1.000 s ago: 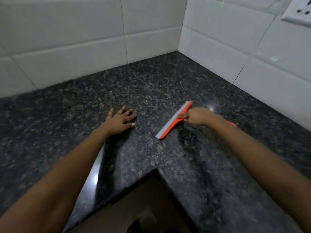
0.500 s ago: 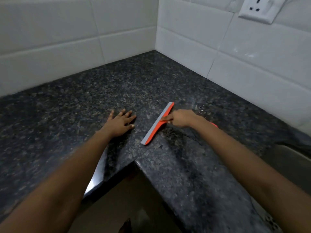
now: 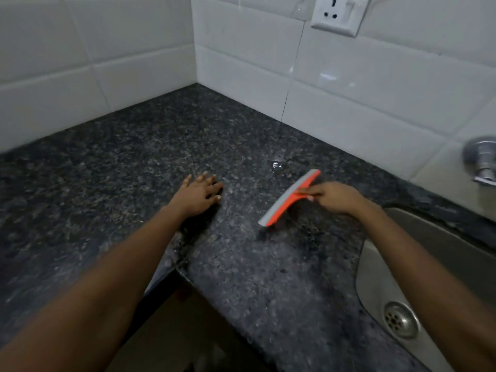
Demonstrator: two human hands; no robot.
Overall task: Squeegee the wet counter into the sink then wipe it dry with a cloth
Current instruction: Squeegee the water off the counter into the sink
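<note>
Left hand (image 3: 198, 196): flat on the dark speckled granite table (image 3: 128, 162), palm down, fingers (image 3: 212, 182) spread, holding nothing; it sits well apart from the squeegee, to that tool's left. Small wet patch (image 3: 276, 165): glinting on the table beyond and between the two hands. Squeegee (image 3: 290, 197): orange body with a grey rubber blade along its left edge, lying slantwise, the far end near the wet patch and the near end toward the table's front; the blade seems to meet the stone, though blur makes contact uncertain. Right hand (image 3: 335, 197): fingers closed round the squeegee's handle, which is hidden inside the grip. Steel sink (image 3: 375, 264): just right of the squeegee, under the right forearm, its drain (image 3: 401, 319) showing, its far side cut off by the frame. Tap (image 3: 483, 162): on the tiled wall (image 3: 349, 84), partly cut off. Socket (image 3: 339, 14): top edge cropped.
</note>
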